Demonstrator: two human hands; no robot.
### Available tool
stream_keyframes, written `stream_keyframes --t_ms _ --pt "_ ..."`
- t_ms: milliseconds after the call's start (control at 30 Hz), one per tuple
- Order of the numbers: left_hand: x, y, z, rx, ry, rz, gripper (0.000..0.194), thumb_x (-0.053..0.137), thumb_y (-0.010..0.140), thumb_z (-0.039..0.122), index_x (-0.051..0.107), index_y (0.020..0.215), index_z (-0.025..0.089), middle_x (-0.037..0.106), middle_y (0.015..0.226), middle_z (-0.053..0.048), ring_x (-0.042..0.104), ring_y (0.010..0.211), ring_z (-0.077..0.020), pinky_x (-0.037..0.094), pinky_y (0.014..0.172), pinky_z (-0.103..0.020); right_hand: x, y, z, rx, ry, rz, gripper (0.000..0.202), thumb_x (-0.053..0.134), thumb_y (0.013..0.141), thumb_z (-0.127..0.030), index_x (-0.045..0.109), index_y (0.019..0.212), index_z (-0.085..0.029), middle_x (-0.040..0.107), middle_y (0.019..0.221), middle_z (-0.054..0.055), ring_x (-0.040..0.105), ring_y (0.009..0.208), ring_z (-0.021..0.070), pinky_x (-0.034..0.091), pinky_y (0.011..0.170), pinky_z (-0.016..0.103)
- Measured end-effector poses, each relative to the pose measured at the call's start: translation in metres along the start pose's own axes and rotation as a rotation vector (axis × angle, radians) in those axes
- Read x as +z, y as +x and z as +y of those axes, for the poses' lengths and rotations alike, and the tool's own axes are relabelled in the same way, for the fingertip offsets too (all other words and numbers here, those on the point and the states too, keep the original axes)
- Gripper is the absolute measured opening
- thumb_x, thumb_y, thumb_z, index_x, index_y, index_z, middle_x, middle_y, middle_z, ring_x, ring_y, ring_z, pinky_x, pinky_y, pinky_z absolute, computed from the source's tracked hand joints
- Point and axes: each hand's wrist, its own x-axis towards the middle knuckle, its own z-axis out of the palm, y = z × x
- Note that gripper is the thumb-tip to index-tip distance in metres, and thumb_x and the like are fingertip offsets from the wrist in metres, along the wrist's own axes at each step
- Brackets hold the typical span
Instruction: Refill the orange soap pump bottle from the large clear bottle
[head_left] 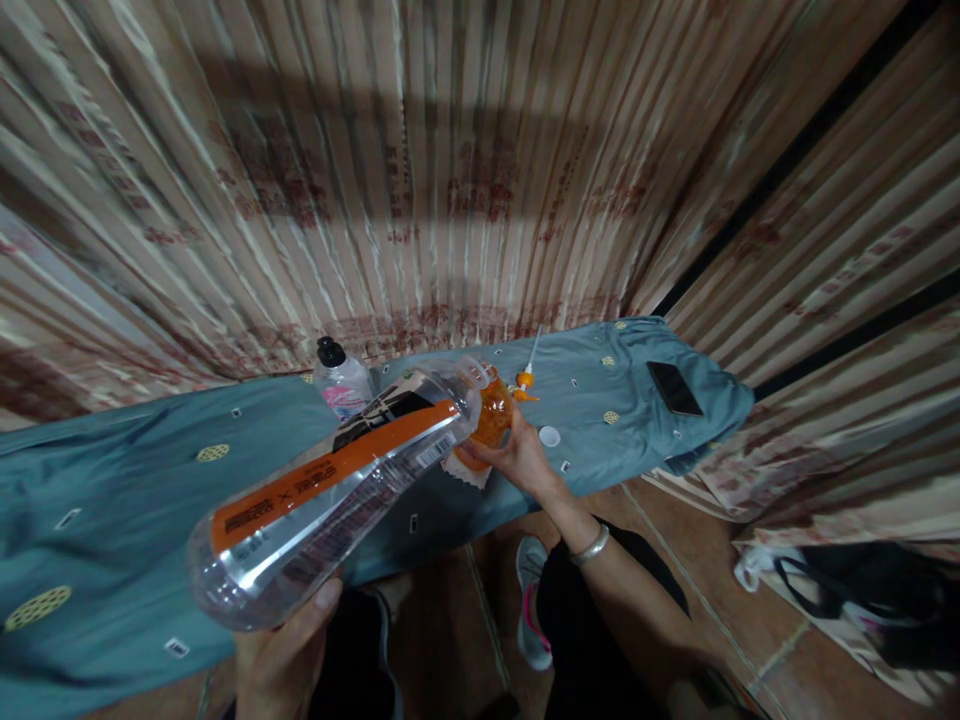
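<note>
My left hand (289, 640) grips the base of a large clear plastic bottle (337, 490) with an orange and silver label. The bottle is tilted, its neck up and to the right over the mouth of an orange bottle (493, 412). Around that orange bottle my right hand (517, 455) is closed, a silver bangle on the wrist. The two mouths overlap in view; I cannot tell whether they touch. Beneath the orange bottle shows a pale piece with a scalloped edge (469, 470). An orange pump top (525, 382) and a white round cap (550, 436) lie just beyond my right hand.
A clear bottle with a black cap (341, 375) stands behind the large bottle. On the blue-green cloth (120, 480) a dark phone (674, 388) lies at the right. Patterned curtains (465, 170) hang behind. A black bag (862, 590) sits at lower right, above the tiled floor (675, 530).
</note>
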Motion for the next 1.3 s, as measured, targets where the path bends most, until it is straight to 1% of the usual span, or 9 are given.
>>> stream_keyframes --t_ms 200,400,600,767,867,933,1033,1233,1300 --pt "0.004 -0.003 0.002 0.001 -0.009 0.032 0.073 0.111 0.056 0.048 0.082 0.122 0.035 0.075 0.079 0.005 0.068 0.084 -0.0171 0.058 0.081 -0.018 0.001 0.0 0.0 -0.009 0.022 0.005 0.078 0.096 0.078 -0.039 0.062 0.147 -0.024 0.085 0.129 0.011 0.081 0.127 0.0374 0.068 0.107 0.05" --pt "0.003 -0.001 0.002 -0.004 -0.008 0.028 0.074 0.112 0.053 0.045 0.083 0.121 0.034 0.068 0.079 0.008 0.044 0.065 -0.0125 0.047 0.058 -0.018 0.002 0.0 0.001 0.0 -0.004 0.027 0.079 0.097 0.078 -0.04 0.063 0.147 -0.024 0.085 0.13 0.012 0.082 0.124 0.0375 0.07 0.103 0.05" --pt "0.0 0.0 0.001 0.019 0.018 0.023 0.071 0.11 0.056 0.045 0.083 0.12 0.035 0.069 0.083 0.007 0.046 0.068 -0.0145 0.052 0.068 -0.023 0.001 0.001 0.0 0.007 -0.002 0.019 0.079 0.098 0.077 -0.039 0.064 0.147 -0.024 0.085 0.13 0.012 0.082 0.123 0.0383 0.07 0.103 0.05" --pt "0.001 0.001 0.0 0.036 0.018 0.017 0.067 0.11 0.057 0.045 0.083 0.117 0.035 0.069 0.083 0.006 0.046 0.068 -0.0143 0.044 0.057 -0.022 0.001 0.001 -0.002 0.01 0.018 0.008 0.083 0.097 0.078 -0.036 0.061 0.152 -0.025 0.084 0.132 0.011 0.082 0.125 0.0369 0.069 0.107 0.05" --pt "0.002 0.0 -0.001 0.027 0.001 0.038 0.064 0.112 0.052 0.047 0.084 0.107 0.032 0.071 0.085 0.006 0.051 0.074 -0.0141 0.047 0.06 -0.017 0.001 0.001 -0.002 0.007 0.018 0.018 0.084 0.098 0.077 -0.035 0.061 0.152 -0.025 0.084 0.132 0.011 0.081 0.126 0.0366 0.068 0.108 0.05" --pt "0.002 0.001 -0.002 0.029 -0.006 0.038 0.064 0.113 0.049 0.046 0.083 0.104 0.031 0.07 0.084 0.007 0.047 0.07 -0.0124 0.046 0.057 -0.016 0.001 0.001 -0.003 -0.002 0.022 0.014 0.084 0.097 0.077 -0.035 0.061 0.152 -0.025 0.084 0.135 0.011 0.081 0.127 0.0365 0.068 0.109 0.05" --pt "-0.001 0.003 -0.003 0.044 -0.01 0.029 0.058 0.112 0.053 0.043 0.084 0.102 0.03 0.071 0.085 0.007 0.045 0.066 -0.0111 0.044 0.054 -0.015 0.0 0.001 -0.004 -0.018 0.033 0.009 0.083 0.096 0.078 -0.034 0.062 0.153 -0.024 0.083 0.138 0.012 0.08 0.128 0.036 0.068 0.108 0.049" --pt "-0.005 0.003 -0.006 0.028 0.014 0.007 0.062 0.109 0.057 0.042 0.084 0.113 0.033 0.076 0.091 0.006 0.056 0.072 -0.0142 0.054 0.069 -0.021 0.0 0.001 -0.003 0.009 0.019 0.006 0.08 0.097 0.078 -0.036 0.063 0.15 -0.025 0.085 0.131 0.01 0.083 0.122 0.0356 0.07 0.103 0.048" --pt "-0.007 0.002 -0.008 0.024 0.032 0.016 0.062 0.109 0.058 0.043 0.083 0.114 0.034 0.078 0.096 0.005 0.057 0.074 -0.0148 0.052 0.067 -0.022 0.0 0.001 -0.003 0.011 0.015 0.012 0.082 0.098 0.077 -0.036 0.063 0.15 -0.025 0.085 0.13 0.011 0.083 0.122 0.0359 0.07 0.102 0.048"
